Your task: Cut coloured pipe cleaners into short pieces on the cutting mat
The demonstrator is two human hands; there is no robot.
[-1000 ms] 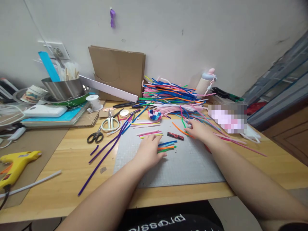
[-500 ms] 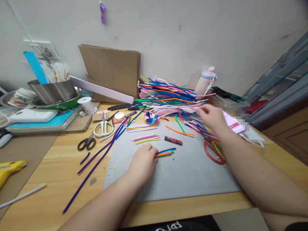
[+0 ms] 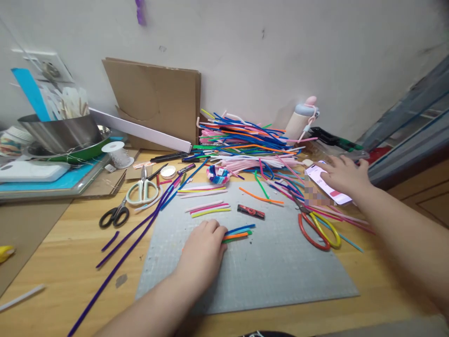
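My left hand [image 3: 205,243] rests on the grey cutting mat [image 3: 273,271], its fingers curled over short pipe cleaner pieces [image 3: 242,232] in blue, light blue, orange and green. Their right ends stick out past my fingers; the thumb is hidden. Out to the right, my right hand [image 3: 345,175] is over a phone [image 3: 329,187] with a lit screen. Its fingers are spread, one reaching the screen. More short pieces, pink, white and yellow [image 3: 208,208], lie in rows beyond my left hand. A dark red-and-black tube [image 3: 251,212] lies on the mat.
Red-and-yellow-handled scissors [image 3: 317,229] lie at the mat's right edge. A large pile of pipe cleaners [image 3: 245,140] stands at the back, before a bottle [image 3: 301,121]. White scissors [image 3: 142,193], black scissors [image 3: 114,216] and long purple pipe cleaners [image 3: 115,271] lie left.
My right hand has left the green and orange pipe cleaners and moved right to the phone. My left hand's fingers have drawn in over the short pieces. The view has shifted right.
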